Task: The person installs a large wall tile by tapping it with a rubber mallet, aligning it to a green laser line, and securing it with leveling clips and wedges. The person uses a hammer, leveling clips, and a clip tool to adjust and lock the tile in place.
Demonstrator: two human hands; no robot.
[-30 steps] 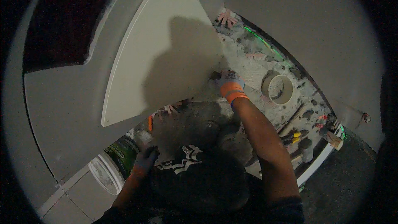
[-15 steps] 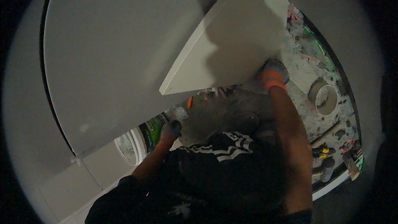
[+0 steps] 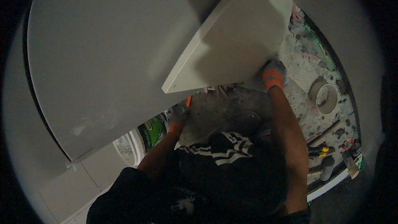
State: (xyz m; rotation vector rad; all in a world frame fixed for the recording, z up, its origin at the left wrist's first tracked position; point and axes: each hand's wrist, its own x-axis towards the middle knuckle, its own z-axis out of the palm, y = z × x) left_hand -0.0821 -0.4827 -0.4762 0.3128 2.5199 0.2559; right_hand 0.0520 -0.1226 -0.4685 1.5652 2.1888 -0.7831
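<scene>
A large grey panel (image 3: 107, 58) fills the left side. Over it sits a pale slab (image 3: 236, 45) with a thick edge; one corner points to the lower left and a dark shadow lies across it. My right hand (image 3: 273, 74), in a grey and orange glove, is closed at the slab's lower right edge, its fingertips hidden. My left hand (image 3: 177, 116), gloved alike, is by the panel's lower edge, above a white bucket (image 3: 134, 147) with a green and black label. Dim light hides how its fingers are bent. An orange strip (image 3: 189, 101) shows beside it.
On the right lies a rough, debris-strewn floor (image 3: 298, 68) with an upright pipe ring (image 3: 326, 98). Tools with yellow parts (image 3: 325, 151) and a wood-handled tool (image 3: 351, 166) lie below it. Grey floor tiles (image 3: 78, 184) are at lower left.
The grey panel's left edge has shifted left in view. My left hand has moved up and right, away from the bucket. My right hand stays at the slab's edge.
</scene>
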